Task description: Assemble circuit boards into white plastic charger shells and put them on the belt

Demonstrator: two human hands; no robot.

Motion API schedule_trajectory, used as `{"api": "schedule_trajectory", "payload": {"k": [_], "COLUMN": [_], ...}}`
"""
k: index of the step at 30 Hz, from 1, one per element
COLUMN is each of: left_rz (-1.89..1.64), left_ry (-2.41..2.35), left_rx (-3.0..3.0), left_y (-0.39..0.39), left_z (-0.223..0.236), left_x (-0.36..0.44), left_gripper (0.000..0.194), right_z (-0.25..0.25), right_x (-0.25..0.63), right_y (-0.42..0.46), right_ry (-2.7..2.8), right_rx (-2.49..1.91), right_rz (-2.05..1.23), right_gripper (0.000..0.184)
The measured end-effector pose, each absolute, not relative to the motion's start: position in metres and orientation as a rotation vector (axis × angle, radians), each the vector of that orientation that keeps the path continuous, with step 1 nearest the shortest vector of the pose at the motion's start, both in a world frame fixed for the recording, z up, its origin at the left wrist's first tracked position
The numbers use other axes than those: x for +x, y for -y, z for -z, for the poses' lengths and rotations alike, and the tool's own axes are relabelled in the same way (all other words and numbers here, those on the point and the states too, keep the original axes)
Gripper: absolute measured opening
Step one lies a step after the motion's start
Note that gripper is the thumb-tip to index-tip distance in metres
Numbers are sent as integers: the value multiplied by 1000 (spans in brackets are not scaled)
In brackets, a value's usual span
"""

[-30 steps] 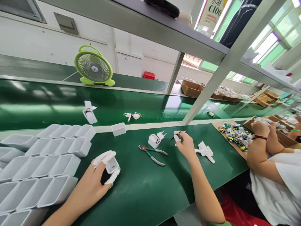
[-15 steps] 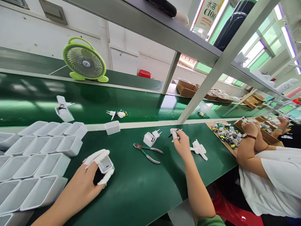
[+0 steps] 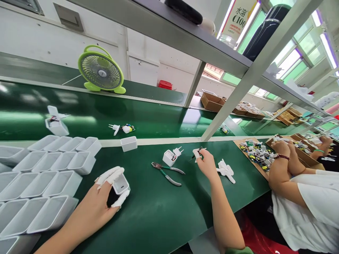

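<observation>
My left hand (image 3: 107,194), with white covers on its fingers, grips a white plastic charger housing (image 3: 121,184) that has a small slot in its end face. My right hand (image 3: 205,162) is closed in a pinch over the bench; a dark thin tip shows by its white-covered fingers, but what it holds I cannot make out. Between the hands lie green-and-grey-handled cutting pliers (image 3: 168,173). Just behind them stands another white housing (image 3: 169,158) with a plug and wires sticking out. White finger-like covers (image 3: 226,171) lie right of my right hand.
Rows of white housings (image 3: 57,183) fill the left side. A single housing (image 3: 129,144) rests at the belt's edge. The green belt (image 3: 156,120) carries a plug with a circuit board (image 3: 124,128). Circuit boards (image 3: 255,153) lie on cardboard beside a co-worker's arm (image 3: 282,169). A shelf post (image 3: 227,106) rises ahead.
Pieces on the belt have slid left. The view has shifted slightly. Both my hands keep nearly the same place, the left still gripping the charger housing.
</observation>
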State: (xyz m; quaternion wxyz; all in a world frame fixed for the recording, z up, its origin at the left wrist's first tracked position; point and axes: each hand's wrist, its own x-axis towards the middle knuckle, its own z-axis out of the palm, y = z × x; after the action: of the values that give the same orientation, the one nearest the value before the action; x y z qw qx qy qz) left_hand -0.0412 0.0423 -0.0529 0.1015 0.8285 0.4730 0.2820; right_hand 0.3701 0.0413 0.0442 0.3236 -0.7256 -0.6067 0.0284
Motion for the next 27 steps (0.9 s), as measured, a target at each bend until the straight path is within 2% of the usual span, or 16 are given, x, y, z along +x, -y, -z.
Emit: {"api": "schedule_trajectory", "payload": {"k": [6, 9, 14, 18, 23, 27], "left_rz": [-848, -844, -834, -862, -885, -876], "left_ry": [-1379, -1385, -1373, -1337, -1311, -1320], "left_rx": [2468, 2504, 2508, 2481, 2453, 2490], "left_y": [-43, -43, -41, -40, -41, -38], "left_z": [51, 48, 42, 39, 39, 30], "left_x": [-41, -40, -38, -37, -36, -32], "left_gripper": [29, 30, 39, 48, 52, 54], "right_z": [-42, -41, -42, -40, -43, -43], "right_x": [371, 371, 374, 373, 370, 368], "right_y": [-42, -43, -42, -44, -42, -43], "right_ry": [1594, 1609, 1568, 1583, 1577, 1632], "right_rx": [-1899, -1910, -1911, -1937, -1914, -1891], "right_rz": [-84, -95, -82, -134, -154, -235], "right_gripper": [20, 17, 24, 22, 35, 37]}}
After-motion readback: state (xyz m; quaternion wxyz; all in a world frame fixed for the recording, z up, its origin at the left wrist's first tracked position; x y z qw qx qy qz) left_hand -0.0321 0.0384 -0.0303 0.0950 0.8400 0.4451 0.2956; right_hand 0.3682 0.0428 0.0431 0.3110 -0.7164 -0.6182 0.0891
